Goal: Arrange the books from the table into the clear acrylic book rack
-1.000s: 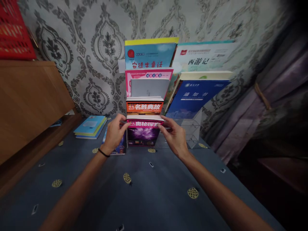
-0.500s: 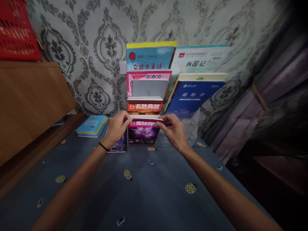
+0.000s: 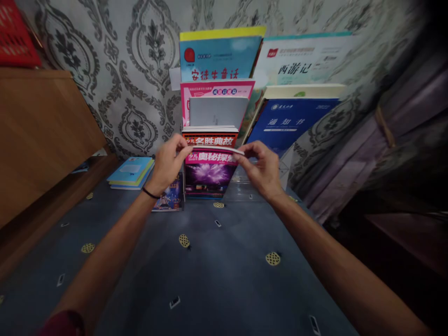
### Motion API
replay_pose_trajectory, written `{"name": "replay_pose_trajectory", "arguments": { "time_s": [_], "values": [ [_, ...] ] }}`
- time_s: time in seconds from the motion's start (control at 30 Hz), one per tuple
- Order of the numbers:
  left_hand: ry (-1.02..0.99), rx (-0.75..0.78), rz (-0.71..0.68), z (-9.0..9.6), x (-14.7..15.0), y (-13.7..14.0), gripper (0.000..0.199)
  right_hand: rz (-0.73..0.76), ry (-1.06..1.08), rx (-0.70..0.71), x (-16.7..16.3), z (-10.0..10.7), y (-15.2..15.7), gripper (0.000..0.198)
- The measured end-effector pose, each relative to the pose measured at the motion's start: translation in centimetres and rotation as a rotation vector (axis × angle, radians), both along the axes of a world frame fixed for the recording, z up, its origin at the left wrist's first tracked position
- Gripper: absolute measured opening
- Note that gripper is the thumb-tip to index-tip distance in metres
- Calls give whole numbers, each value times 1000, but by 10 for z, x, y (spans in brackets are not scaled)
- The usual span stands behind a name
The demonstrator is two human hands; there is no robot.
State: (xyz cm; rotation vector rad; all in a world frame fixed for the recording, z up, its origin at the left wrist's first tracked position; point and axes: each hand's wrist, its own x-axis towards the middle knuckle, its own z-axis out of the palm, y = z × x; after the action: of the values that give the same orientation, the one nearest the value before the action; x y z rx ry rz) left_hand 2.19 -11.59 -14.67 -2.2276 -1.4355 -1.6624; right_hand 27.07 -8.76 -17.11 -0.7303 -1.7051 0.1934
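A purple book stands upright at the front of a clear tiered rack. My left hand pinches its upper left corner, and my right hand grips the upper right corner. Directly behind it is an orange-red book. Further back rise a grey book, a pink book and a blue book with a yellow top edge. On the right side of the rack lean a dark blue book and a pale book. Below my left hand, a dark illustrated book is partly covered.
A small stack of blue and yellow books lies at the left on the dark patterned cloth. A wooden cabinet with a red basket borders the left side. A tied curtain hangs at the right, before a patterned wall.
The view has shifted, bringing the rack nearer. The purple book's top edge is raised a little relative to the orange-red book, with both hands still on its corners.
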Motion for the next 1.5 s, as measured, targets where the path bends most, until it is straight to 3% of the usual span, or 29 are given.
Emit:
{"name": "replay_pose_trajectory", "arguments": {
  "time_s": [0.17,0.33,0.47,0.63,0.8,0.97,1.07,1.2,1.37,1.5],
  "values": [
    [-126,109,-163,39,10,6,26,85,192,-33,3,27,2,27],
    [-188,143,-290,57,29,-9,29,296,186,-266,8,21,-9,25],
    [-187,14,-353,39,25,-12,19,230,379,-308,30,10,-22,21],
    [266,-74,-134,0,0,-6,29,120,670,-297,65,2,-28,30],
    [527,-139,-73,-15,-4,-3,31,77,682,-169,73,8,-22,30],
    [545,-152,-196,-11,-1,-6,20,26,666,184,71,39,-10,23],
    [521,-161,-228,-7,-1,-10,18,44,654,256,67,48,1,22],
    [521,-184,-225,-5,-1,-11,19,108,605,74,44,35,18,24],
    [578,-125,-116,-9,-1,-16,21,375,497,-315,4,-2,39,32],
    [427,-38,-28,-9,-2,-16,28,490,488,-511,-15,-30,47,37]
  ]
}}
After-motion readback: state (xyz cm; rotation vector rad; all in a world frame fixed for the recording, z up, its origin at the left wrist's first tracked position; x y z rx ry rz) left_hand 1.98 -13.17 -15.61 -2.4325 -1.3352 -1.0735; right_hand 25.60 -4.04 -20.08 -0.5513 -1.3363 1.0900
